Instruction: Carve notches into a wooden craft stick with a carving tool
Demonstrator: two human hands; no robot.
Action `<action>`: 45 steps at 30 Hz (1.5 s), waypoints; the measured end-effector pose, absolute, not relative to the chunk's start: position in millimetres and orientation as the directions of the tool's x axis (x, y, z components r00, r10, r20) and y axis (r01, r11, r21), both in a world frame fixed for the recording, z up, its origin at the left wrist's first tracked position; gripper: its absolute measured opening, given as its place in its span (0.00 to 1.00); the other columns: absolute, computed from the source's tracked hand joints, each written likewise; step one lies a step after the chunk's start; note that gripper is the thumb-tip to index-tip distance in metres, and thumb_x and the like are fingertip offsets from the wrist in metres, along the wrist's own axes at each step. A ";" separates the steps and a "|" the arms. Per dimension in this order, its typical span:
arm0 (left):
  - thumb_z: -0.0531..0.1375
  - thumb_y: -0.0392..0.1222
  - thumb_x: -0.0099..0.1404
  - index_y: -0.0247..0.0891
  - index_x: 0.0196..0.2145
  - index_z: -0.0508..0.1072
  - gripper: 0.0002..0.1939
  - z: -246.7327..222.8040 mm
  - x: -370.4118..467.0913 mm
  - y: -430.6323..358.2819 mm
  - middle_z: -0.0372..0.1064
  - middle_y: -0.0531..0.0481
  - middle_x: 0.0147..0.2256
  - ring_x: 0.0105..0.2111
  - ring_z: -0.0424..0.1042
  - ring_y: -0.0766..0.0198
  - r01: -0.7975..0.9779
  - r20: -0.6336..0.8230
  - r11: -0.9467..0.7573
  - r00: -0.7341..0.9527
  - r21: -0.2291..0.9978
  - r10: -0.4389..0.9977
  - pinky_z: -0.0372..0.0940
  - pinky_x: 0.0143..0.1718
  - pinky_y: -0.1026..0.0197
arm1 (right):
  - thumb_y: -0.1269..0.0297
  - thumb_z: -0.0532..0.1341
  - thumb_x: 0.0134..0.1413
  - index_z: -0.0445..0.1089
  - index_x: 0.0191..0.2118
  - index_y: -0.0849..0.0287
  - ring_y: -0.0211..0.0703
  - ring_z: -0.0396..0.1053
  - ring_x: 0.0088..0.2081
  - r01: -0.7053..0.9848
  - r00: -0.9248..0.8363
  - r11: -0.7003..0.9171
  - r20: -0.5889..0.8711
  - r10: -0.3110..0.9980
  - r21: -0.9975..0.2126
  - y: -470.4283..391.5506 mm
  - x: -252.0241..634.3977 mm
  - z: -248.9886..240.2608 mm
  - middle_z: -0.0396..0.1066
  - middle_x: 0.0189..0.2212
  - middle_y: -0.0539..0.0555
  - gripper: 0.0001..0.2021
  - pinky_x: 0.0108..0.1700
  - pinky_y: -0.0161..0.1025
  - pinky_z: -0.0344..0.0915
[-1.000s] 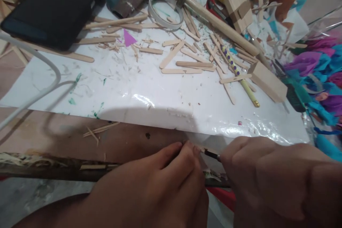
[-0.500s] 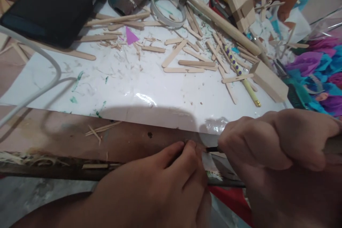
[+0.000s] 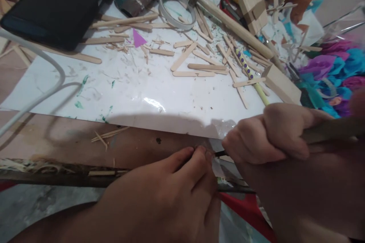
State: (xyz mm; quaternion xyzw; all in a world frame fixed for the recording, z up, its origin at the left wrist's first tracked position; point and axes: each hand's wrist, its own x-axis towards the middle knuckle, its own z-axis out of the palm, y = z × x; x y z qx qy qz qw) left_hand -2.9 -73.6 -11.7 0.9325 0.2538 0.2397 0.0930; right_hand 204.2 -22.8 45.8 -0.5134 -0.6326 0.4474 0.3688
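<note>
A small piece, too hidden to identify, sits at the near bench edge at 6 o'clock, pinched under the fingertips of the left hand. A thin dark tool tip touches it from 3 o'clock; the right hand has its grip clenched on the tool's pale wooden handle. Beyond, toward 12 o'clock, flat wooden craft sticks lie scattered on a glossy white sheet. A black rectangular case rests at 10 o'clock.

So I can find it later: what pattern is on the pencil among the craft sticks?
Pale yellow with purple dots, on the pencil; head view.
</note>
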 end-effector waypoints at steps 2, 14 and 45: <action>0.59 0.38 0.80 0.42 0.48 0.87 0.14 -12.1 -4.0 -73.2 0.85 0.47 0.53 0.56 0.78 0.51 0.418 0.415 -0.865 0.761 0.276 0.500 0.70 0.63 0.52 | 0.48 0.50 0.77 0.39 0.23 0.53 0.38 0.50 0.14 0.080 -0.135 -0.132 -0.141 0.981 -0.988 -17.7 197.8 48.6 0.47 0.16 0.47 0.30 0.16 0.42 0.60; 0.57 0.33 0.79 0.36 0.43 0.86 0.15 -8.8 -3.7 -71.8 0.86 0.45 0.44 0.46 0.80 0.49 0.395 0.463 -0.833 0.698 0.387 0.546 0.75 0.54 0.51 | 0.53 0.49 0.74 0.43 0.18 0.54 0.36 0.41 0.14 -0.103 0.122 -0.222 -0.234 0.965 -0.970 -9.1 155.9 44.4 0.39 0.15 0.46 0.30 0.13 0.37 0.43; 0.51 0.33 0.85 0.31 0.50 0.84 0.20 -12.0 -7.3 -71.8 0.83 0.42 0.56 0.56 0.79 0.52 0.384 0.441 -0.883 0.766 0.270 0.468 0.65 0.69 0.52 | 0.38 0.76 0.56 0.52 0.14 0.60 0.30 0.48 0.16 -0.102 0.107 -0.188 -0.198 0.974 -0.977 -35.9 205.8 55.5 0.47 0.14 0.43 0.41 0.17 0.35 0.55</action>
